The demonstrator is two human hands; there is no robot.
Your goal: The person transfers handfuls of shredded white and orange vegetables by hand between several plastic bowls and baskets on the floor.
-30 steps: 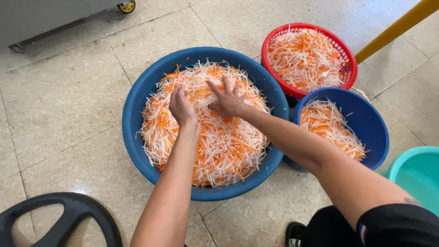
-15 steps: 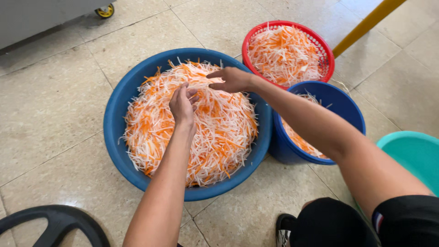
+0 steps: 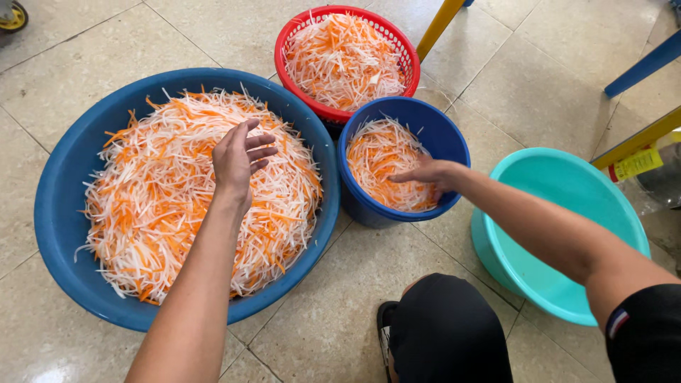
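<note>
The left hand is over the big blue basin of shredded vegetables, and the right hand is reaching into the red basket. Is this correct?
Not quite. In the head view the right hand reaches into the small blue bucket, not the red basket, which stands behind it. The left hand is indeed over the big blue basin of shredded vegetables.

Shredded carrot-radish mix [image 3: 177, 191] heaped in blue basin [image 3: 60, 213].

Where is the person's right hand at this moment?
In the head view, the right hand is right of centre, inside the small blue bucket on the shredded carrot and radish, between the large blue basin and the teal basin.
</note>
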